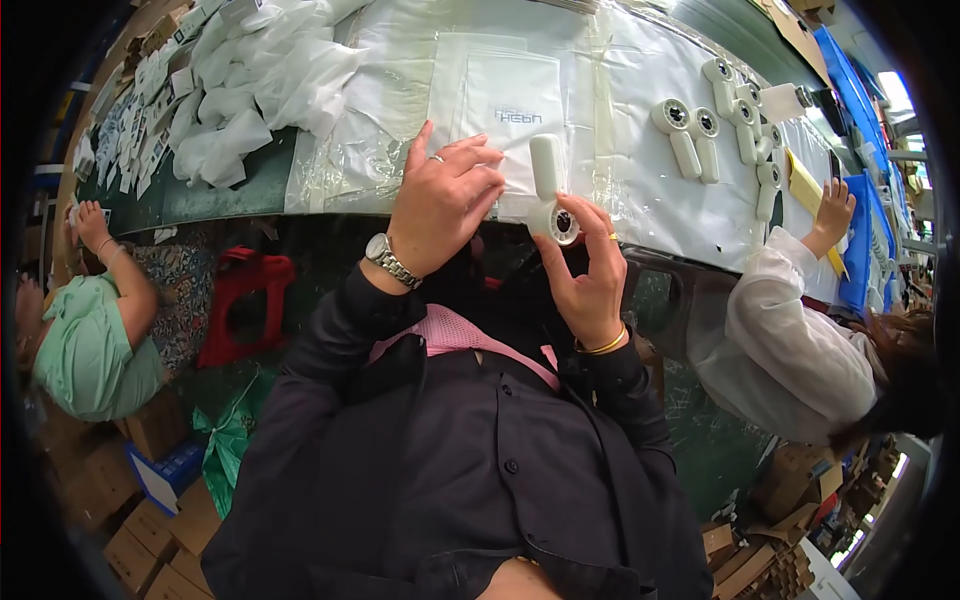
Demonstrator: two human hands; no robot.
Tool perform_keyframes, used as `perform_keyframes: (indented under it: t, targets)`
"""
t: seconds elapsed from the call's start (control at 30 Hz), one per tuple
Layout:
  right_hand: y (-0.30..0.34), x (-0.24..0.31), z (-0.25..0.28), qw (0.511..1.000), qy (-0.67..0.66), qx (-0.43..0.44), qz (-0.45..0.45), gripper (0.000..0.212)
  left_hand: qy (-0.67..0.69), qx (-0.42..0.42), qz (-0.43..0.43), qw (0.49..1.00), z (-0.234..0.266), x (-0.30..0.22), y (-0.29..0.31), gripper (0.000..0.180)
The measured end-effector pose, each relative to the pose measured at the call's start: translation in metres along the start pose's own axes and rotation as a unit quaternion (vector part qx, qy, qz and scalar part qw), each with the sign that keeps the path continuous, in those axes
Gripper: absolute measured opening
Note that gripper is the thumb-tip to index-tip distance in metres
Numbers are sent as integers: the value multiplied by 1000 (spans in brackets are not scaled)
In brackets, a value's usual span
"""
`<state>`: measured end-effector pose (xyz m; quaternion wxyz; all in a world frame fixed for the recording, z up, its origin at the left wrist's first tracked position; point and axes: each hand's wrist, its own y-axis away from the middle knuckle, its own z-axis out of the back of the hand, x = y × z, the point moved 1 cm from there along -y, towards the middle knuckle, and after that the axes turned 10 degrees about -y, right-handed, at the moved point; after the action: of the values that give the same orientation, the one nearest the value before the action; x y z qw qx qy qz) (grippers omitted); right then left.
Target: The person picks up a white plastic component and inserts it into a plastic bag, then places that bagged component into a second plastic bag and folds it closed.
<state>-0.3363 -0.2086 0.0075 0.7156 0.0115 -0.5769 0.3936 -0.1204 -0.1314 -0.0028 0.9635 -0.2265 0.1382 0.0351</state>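
Observation:
My right hand (592, 280) pinches the round head of a white handheld fan (546, 168) between thumb and fingers, at the table's near edge. The fan's handle points away from me. Just left of it, my left hand (446, 203) hovers with its fingers apart and nothing in them. Beyond both hands lies a small stack of frosted plastic bags (485, 85) with dark lettering. The fan's handle overlaps the bags' near part in view; whether it touches them I cannot tell.
Several more white handheld fans (683, 140) lie at the right. A heap of white plastic bags (265, 75) and small boxes fills the far left. One person in green (100, 340) sits at left, another in white (785, 335) at right. A red stool (245, 305) stands below the table.

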Motion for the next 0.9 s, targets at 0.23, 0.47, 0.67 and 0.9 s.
perform_keyframes:
  t: [0.23, 0.47, 0.67, 0.9]
  targets:
    - [2, -3, -1, 1000, 3, -8, -2, 51, 4, -28, 32, 999, -4, -4, -2, 9]
    - [6, -8, -2, 999, -12, -18, -35, 52, -12, -33, -3, 999, -1, -2, -4, 5]
    - [7, -6, -2, 999, -4, -13, -34, 52, -7, -51, 33, 998, -5, -7, -6, 5]
    - [8, 13, 15, 996, 49, 54, 47, 57, 27, -54, 41, 997, -4, -8, -6, 8]
